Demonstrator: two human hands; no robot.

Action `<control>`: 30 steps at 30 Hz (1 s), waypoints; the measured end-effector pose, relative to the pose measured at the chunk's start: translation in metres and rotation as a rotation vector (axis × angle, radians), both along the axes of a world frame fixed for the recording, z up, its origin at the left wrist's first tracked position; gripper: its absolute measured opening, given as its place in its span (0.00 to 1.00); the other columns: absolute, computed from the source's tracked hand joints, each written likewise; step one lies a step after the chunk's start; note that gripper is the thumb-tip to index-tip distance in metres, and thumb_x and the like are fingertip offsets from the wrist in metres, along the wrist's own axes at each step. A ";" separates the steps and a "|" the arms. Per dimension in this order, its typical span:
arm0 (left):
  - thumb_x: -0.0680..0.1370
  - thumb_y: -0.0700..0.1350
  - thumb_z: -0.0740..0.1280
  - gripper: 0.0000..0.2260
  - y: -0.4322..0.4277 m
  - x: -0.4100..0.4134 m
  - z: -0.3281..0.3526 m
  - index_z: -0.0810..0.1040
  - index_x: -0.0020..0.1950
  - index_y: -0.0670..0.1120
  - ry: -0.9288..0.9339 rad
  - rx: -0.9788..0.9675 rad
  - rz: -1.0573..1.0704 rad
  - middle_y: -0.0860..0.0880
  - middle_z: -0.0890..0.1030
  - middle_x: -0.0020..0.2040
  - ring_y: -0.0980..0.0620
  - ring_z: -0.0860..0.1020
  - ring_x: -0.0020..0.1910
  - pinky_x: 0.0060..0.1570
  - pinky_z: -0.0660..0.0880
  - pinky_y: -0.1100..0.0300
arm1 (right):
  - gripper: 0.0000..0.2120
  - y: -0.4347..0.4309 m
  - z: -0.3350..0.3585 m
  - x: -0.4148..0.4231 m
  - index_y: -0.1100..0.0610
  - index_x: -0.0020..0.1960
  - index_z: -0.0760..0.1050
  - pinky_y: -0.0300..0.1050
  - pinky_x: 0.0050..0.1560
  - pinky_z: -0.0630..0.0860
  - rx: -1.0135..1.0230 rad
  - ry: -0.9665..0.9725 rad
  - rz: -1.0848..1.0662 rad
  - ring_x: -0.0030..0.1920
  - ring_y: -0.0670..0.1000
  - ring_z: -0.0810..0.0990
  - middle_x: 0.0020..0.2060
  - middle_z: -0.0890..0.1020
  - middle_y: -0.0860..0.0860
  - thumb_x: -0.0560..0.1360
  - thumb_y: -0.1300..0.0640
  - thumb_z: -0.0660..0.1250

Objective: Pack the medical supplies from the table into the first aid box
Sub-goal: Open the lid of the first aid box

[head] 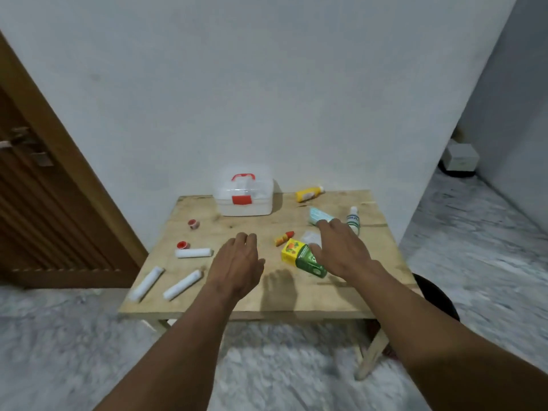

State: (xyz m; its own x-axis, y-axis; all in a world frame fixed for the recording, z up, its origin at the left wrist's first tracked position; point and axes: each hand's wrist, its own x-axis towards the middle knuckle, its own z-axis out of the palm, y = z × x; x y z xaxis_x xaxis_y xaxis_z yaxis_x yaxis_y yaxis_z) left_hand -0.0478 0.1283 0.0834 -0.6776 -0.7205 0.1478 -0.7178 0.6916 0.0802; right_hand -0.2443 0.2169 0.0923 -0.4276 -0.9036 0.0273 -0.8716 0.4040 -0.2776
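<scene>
Both hands hover flat and empty, the left hand [240, 262] at centre frame, the right hand [341, 250] over the yellow-and-green carton [302, 258]. The closed translucent plastic first aid box with red latch [243, 194] sits just above centre on the wooden table [284, 301]; I'd unlatch it first, then pinch the carton across its narrow sides.

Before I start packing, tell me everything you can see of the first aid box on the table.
The first aid box is a small case of translucent whitish plastic with a red carry handle on its lid and a red latch on its front. The lid is down, so it looks closed. It stands upright at the far edge of the wooden table, near the wall, left of centre. It rests only on the tabletop; neither hand touches it. Its contents cannot be made out.
</scene>
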 end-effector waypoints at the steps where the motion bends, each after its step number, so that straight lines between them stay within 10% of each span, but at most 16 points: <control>1: 0.79 0.52 0.63 0.19 -0.006 0.011 -0.004 0.70 0.65 0.42 -0.013 0.020 -0.013 0.42 0.75 0.59 0.42 0.75 0.54 0.51 0.71 0.52 | 0.23 -0.005 -0.005 0.011 0.57 0.70 0.67 0.54 0.60 0.73 0.021 -0.018 -0.011 0.65 0.60 0.71 0.64 0.72 0.57 0.79 0.47 0.62; 30: 0.78 0.48 0.67 0.23 -0.240 -0.002 -0.051 0.69 0.69 0.38 0.114 0.152 0.138 0.38 0.74 0.63 0.38 0.74 0.59 0.54 0.75 0.45 | 0.22 -0.259 -0.068 0.026 0.56 0.68 0.67 0.57 0.61 0.75 0.102 -0.170 0.081 0.64 0.60 0.73 0.61 0.73 0.56 0.78 0.48 0.64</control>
State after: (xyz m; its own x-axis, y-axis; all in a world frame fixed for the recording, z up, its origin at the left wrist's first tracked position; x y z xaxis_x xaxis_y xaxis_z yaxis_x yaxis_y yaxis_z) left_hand -0.0499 -0.1114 0.0321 -0.5562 -0.8250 0.1000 -0.7853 0.5611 0.2618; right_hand -0.2179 -0.0421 0.0246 -0.3439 -0.9297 -0.1318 -0.8467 0.3677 -0.3845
